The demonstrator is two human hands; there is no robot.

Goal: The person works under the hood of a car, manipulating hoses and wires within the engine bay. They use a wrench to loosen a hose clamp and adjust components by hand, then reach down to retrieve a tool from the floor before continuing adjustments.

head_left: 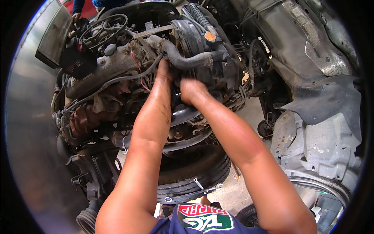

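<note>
Both your arms extend into the exposed engine, which fills the middle and upper left of the view. Your left hand is tucked in beneath the thick, curved grey hose; its fingers are largely hidden, so you cannot tell whether it grasps anything. Your right hand sits just beside it, lower and to the right, curled and blurred; what it holds, if anything, cannot be made out. An orange cap shows above the hose, and a thin red wire runs left of your left hand. Below the engine lies a tire, with metal wrenches on its near side. At upper left, another person's hand is near the engine.
</note>
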